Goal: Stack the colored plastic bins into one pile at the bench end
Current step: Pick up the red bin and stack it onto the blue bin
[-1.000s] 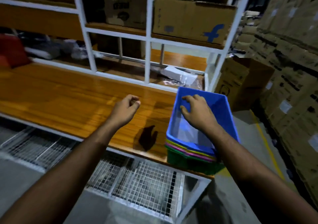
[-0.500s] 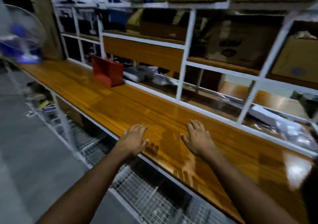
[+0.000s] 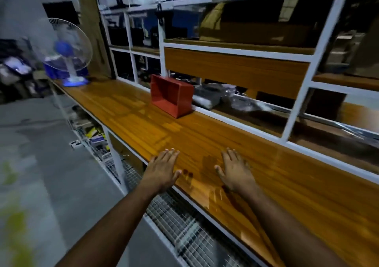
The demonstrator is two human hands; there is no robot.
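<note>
A red plastic bin [image 3: 172, 95] lies on its side on the wooden bench [image 3: 143, 123], its opening turned toward me, against the white shelf frame. My left hand [image 3: 163, 170] hovers open over the bench's front edge, fingers spread, holding nothing. To its right, my right hand [image 3: 235, 170] is also open and empty, palm down above the bench top. Both hands are well short of the red bin. The stack of coloured bins is out of view.
A blue and white table fan [image 3: 67, 53] stands at the far end of the bench. White shelving [image 3: 297, 94] with cartons and plastic-wrapped items runs along the back. A wire mesh shelf [image 3: 184, 225] lies below the bench; grey floor on the left.
My view has swung left from the blue-topped bin stack along the bench to the red bin. My right hand left the blue bin; both hands now stretch out open.
</note>
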